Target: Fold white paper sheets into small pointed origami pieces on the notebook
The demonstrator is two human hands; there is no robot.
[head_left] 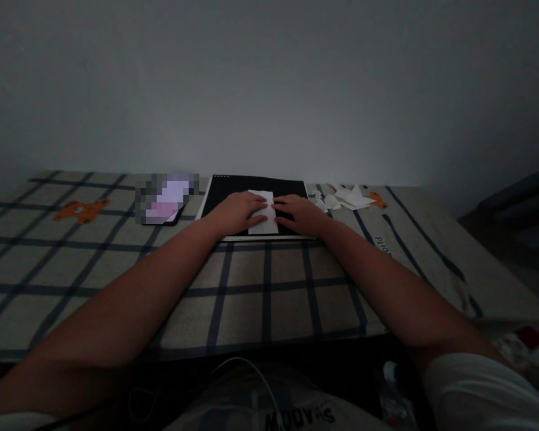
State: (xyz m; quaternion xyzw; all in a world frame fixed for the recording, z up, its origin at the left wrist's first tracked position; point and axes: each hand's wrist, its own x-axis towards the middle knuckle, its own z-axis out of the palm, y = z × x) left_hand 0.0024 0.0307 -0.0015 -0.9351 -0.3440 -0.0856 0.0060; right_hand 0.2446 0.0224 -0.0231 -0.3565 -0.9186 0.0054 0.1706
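Note:
A folded white strip of paper (pixel 263 227) lies upright across the middle of a black-covered pad (pixel 260 182), with white sheets showing at its edges. My left hand (pixel 239 213) rests over the strip's left side, its fingers stretched out across the paper. From the other side, my right hand (pixel 302 214) touches the strip's right edge with fingertips extended and spread. Both hands lie low and fairly flat, fingertips pointing towards each other. Part of the strip is hidden under the fingers.
Torn and folded paper pieces (pixel 348 197) are heaped right of the pad. A phone with a blurred screen (pixel 166 200) lies to the left. A checked cloth (pixel 247 299) covers the table, which stands against a grey wall (pixel 269 90). Below its front edge runs a white cable (pixel 251 362).

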